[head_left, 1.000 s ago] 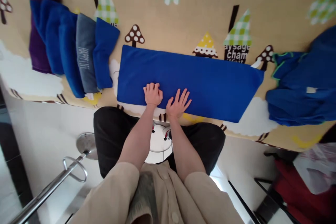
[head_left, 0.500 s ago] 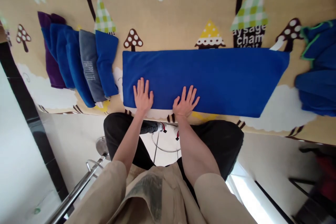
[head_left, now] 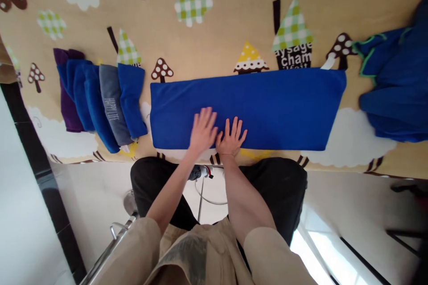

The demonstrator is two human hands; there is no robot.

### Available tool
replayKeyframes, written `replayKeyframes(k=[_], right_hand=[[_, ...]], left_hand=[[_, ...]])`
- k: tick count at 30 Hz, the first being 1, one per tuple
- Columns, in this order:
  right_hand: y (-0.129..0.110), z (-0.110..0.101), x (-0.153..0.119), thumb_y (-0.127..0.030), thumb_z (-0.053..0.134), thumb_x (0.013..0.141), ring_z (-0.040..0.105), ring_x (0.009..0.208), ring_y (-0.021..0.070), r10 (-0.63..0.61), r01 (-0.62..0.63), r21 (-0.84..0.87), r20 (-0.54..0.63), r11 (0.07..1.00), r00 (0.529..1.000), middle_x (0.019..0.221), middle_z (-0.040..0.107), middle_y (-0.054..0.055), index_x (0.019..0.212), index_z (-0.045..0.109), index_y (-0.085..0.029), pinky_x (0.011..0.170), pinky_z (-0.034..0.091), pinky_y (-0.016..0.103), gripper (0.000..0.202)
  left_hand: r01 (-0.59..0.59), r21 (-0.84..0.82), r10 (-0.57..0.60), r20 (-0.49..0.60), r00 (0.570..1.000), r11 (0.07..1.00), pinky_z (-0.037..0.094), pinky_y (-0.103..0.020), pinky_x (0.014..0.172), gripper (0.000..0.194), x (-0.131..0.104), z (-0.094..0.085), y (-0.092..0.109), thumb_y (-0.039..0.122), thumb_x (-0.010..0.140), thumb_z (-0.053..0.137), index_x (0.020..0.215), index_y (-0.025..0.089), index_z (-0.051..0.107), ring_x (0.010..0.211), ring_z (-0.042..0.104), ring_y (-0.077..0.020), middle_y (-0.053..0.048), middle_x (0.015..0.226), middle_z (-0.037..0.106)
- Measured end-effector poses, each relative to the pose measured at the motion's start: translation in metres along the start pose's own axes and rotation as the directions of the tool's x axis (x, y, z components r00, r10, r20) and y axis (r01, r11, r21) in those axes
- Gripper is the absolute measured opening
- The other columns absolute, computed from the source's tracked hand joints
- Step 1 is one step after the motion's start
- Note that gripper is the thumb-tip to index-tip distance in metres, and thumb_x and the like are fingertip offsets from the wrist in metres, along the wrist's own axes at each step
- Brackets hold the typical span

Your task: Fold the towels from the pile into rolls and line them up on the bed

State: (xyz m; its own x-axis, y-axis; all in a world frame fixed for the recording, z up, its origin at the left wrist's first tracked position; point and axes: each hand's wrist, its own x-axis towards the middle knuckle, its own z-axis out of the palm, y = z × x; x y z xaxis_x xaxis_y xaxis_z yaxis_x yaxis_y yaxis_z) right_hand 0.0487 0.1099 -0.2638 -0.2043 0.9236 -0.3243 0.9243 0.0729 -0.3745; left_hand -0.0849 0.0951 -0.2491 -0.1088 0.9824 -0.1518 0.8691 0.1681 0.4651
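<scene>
A long blue towel (head_left: 281, 107) lies folded and flat along the near side of the table, a small white tag at its far right corner. My left hand (head_left: 203, 131), a little blurred, is over its near part with fingers outstretched; whether it touches the cloth I cannot tell. Beside it, my right hand (head_left: 231, 137) rests flat on the towel's near edge, fingers spread. Both hands hold nothing.
To the left is a row of overlapping folded cloths: purple (head_left: 70, 118), several blue, and a grey one (head_left: 114, 102) with lettering. Crumpled blue cloths (head_left: 397, 98), one with green edging, lie at the right. A patterned tablecloth (head_left: 214, 44) covers the table.
My left hand has slid right across the towel, close to my right hand, which stays in about the same place. The camera view has shifted slightly.
</scene>
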Motion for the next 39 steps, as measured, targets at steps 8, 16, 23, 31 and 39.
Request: replayKeyframes(k=[8, 16, 23, 31, 39], right_hand=[[0.002, 0.004, -0.003, -0.032, 0.038, 0.098, 0.016, 0.166, 0.0308, -0.015, 0.014, -0.030, -0.040, 0.999, 0.999, 0.176, 0.023, 0.010, 0.166, 0.038, -0.021, 0.131, 0.013, 0.069, 0.069], [0.003, 0.011, -0.002, -0.029, 0.043, 0.100, 0.020, 0.165, 0.0306, -0.049, 0.041, -0.086, -0.090, 0.995, 0.995, 0.176, 0.025, 0.011, 0.166, 0.039, -0.021, 0.130, 0.015, 0.066, 0.066], [0.002, 0.013, 0.002, -0.030, 0.044, 0.102, 0.017, 0.165, 0.0297, -0.062, 0.053, -0.123, -0.078, 0.991, 0.995, 0.177, 0.021, 0.010, 0.168, 0.035, -0.023, 0.131, 0.015, 0.061, 0.066], [-0.002, 0.005, 0.005, -0.032, 0.043, 0.104, 0.014, 0.166, 0.0289, -0.045, 0.042, -0.139, -0.023, 0.989, 0.999, 0.178, 0.017, 0.007, 0.169, 0.033, -0.025, 0.132, 0.014, 0.059, 0.066], [-0.006, -0.001, 0.006, -0.034, 0.044, 0.105, 0.014, 0.166, 0.0298, -0.031, 0.035, -0.153, 0.026, 0.988, 0.999, 0.178, 0.018, 0.008, 0.169, 0.033, -0.025, 0.132, 0.017, 0.060, 0.066]], left_hand=[[-0.120, -0.001, 0.120, -0.015, 0.993, 0.993, 0.004, -0.058, 0.135, 0.059, 0.082, 0.002, -0.019, 0.040, 0.107, 0.036, 0.164, 0.025, 0.042, 0.166, 0.009, -0.0268, -0.007, 0.176, 0.023], [0.264, 0.099, -0.249, -0.137, 0.959, 0.960, -0.002, -0.057, 0.134, 0.064, 0.078, -0.086, -0.156, 0.043, 0.107, 0.038, 0.167, 0.019, 0.037, 0.167, 0.004, -0.0289, -0.009, 0.177, 0.018], [0.316, 0.068, -0.296, -0.208, 0.932, 0.946, -0.003, -0.059, 0.133, 0.065, 0.061, -0.074, -0.134, 0.038, 0.108, 0.035, 0.168, 0.014, 0.031, 0.166, -0.003, -0.0313, -0.013, 0.178, 0.007], [0.433, 0.006, -0.415, -0.275, 0.867, 0.901, 0.011, -0.056, 0.134, 0.061, -0.069, 0.012, -0.042, 0.032, 0.105, 0.035, 0.161, 0.010, 0.045, 0.165, 0.016, -0.0293, -0.018, 0.174, 0.025], [0.451, -0.048, -0.446, -0.283, 0.849, 0.891, 0.014, -0.060, 0.133, 0.067, -0.078, 0.023, -0.050, 0.029, 0.093, 0.043, 0.157, 0.007, 0.050, 0.163, 0.023, -0.0323, -0.021, 0.170, 0.035]])
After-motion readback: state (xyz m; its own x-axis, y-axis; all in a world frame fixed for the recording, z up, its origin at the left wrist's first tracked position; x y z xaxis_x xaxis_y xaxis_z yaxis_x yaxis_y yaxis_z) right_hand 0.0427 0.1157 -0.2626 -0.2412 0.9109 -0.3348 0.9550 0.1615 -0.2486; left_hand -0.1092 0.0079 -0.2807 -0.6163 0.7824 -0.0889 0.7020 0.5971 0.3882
